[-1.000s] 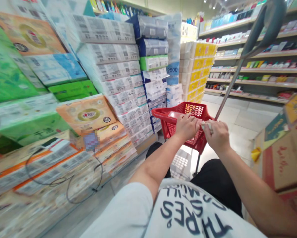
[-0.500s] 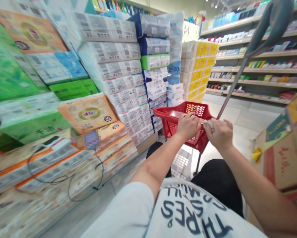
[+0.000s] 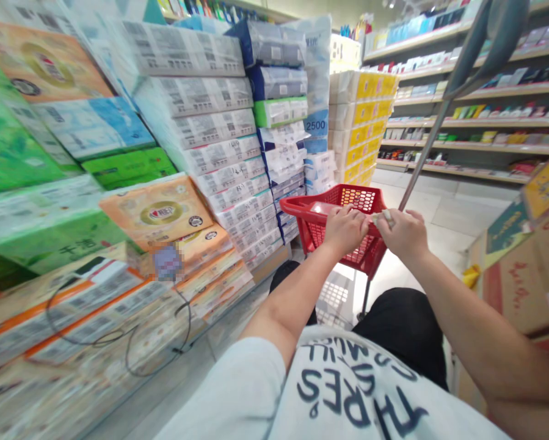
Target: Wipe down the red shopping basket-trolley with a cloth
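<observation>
Just before the person (image 3: 347, 379) stands the shopping cart (image 3: 311, 233); tissue packs (image 3: 235, 177) rise in stacks to the left, cartons (image 3: 512, 281) sit to the right, and shelves (image 3: 476, 146) run beyond, across the floor (image 3: 452, 214).

light: bright, ceiling lamps (image 3: 391, 3) at one o'clock
floor (image 3: 452, 211): whitish glare at three o'clock
red cart (image 3: 313, 237): latticed light and shadow beneath
green pack (image 3: 13, 131): smeared, stretched towards nine o'clock
grey loop (image 3: 515, 43): soft, two o'clock
patch (image 3: 168, 263): pixelated at eight o'clock

Single view: my head camera, facing forward, tilted down over shirt (image 3: 338, 391); left hand (image 3: 346, 231), right hand (image 3: 403, 233) near, toward 12 o'clock; shelves (image 3: 485, 146) far, 1 o'clock.
</observation>
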`<state>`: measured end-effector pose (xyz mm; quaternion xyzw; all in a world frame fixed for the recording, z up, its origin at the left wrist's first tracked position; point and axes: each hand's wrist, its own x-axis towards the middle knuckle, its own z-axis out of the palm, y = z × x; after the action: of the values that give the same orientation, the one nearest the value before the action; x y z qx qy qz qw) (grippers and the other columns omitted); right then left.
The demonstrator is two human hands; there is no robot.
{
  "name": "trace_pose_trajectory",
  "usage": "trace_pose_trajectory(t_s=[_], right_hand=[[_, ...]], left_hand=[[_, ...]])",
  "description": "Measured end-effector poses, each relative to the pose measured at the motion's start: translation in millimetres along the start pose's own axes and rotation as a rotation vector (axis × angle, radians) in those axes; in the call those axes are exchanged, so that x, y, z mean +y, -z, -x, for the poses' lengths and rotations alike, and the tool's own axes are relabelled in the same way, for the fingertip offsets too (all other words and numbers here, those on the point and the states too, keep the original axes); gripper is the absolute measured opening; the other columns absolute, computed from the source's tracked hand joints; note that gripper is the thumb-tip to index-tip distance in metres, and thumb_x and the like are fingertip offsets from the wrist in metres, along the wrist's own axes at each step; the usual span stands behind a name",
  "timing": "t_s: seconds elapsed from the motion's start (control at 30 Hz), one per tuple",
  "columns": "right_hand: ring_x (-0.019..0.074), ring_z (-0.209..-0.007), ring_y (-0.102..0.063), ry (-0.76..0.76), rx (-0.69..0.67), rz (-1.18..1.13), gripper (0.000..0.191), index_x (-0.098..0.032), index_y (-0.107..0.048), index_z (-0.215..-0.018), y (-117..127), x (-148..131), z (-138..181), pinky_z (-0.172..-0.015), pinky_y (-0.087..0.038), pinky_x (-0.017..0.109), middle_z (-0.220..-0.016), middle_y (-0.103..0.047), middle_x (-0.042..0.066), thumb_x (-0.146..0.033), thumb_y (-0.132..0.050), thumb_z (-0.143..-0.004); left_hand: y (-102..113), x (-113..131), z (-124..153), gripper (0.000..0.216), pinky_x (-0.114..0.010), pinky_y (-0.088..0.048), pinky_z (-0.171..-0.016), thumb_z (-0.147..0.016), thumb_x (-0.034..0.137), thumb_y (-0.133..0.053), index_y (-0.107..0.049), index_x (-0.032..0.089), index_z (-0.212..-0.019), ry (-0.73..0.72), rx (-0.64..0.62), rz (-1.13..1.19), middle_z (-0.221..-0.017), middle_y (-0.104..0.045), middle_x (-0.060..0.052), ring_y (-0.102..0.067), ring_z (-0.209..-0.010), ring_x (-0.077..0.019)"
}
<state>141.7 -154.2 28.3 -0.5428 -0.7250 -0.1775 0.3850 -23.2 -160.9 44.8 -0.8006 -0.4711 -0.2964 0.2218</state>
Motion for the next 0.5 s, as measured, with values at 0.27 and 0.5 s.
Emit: trace_pose_trajectory(t_s=[0.27,0.5], right_hand=[[0.0270,-0.094,-0.059,0.112,0.118,-0.097,0.025,-0.019,-0.064,-0.095,-8,8,15,-0.087,-0.039,0.040,-0.094,-0.067,0.012,-0.036,-0.049,-0.085],[0.0193,-0.062,-0.055,-0.143,-0.181,-0.281,0.031,-0.022,-0.061,-0.077,14,3,-14,-0.059,-0.035,0.029,-0.068,-0.063,0.004,-0.045,-0.043,-0.087]], left_hand=[[-2,-2,-1,0.030,-0.043,-0.034,-0.098,-0.097,0.030,-0.039,-0.066,0.021,-0.089,0.014,0.013,0.035,-0.099,-0.071,-0.006,-0.053,-0.117,-0.0224],[-3,-7,-4,0.026,-0.041,-0.035,-0.097,-0.095,0.028,-0.042,-0.066,0.022,-0.087,0.028,0.004,0.072,-0.099,-0.072,-0.002,-0.053,-0.116,-0.0202]])
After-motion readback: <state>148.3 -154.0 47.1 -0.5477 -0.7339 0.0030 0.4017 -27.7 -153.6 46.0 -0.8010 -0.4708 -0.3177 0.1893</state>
